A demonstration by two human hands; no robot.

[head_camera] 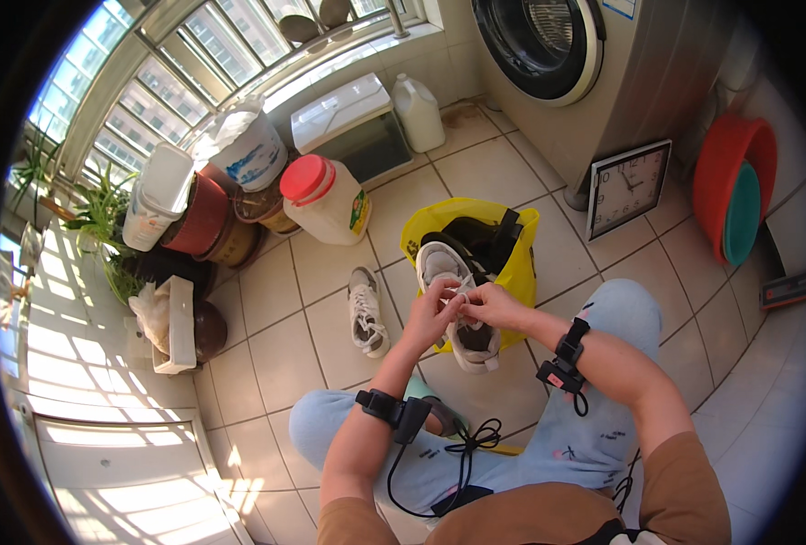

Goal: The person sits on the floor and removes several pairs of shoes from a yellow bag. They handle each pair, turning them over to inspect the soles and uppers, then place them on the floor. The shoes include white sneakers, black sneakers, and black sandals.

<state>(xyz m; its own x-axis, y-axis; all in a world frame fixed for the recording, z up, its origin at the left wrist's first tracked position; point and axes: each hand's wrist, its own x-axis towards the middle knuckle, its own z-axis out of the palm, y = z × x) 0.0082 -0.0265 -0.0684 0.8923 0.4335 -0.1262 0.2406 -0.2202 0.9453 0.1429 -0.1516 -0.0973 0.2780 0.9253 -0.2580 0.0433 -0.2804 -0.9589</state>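
Observation:
A white and grey sneaker (440, 261) is held up before me, toe pointing away, its heel nearest my knees. My left hand (438, 310) and my right hand (497, 308) meet over its tongue, fingertips pinching the white shoelace (465, 297). Fingers cover part of the lacing. Behind and beneath this shoe stands a yellow plastic bag (520, 272) with black items (486, 235) in its mouth. The matching sneaker (365, 312) rests on the floor to the left, its laces loose.
A plastic jar with red lid (328, 201), plant pots (202, 211), a lidded storage box (348, 122) and a white jug (418, 112) line the window side. To the right are a washing machine (621, 88), a square clock (628, 184) and a red basin (713, 177).

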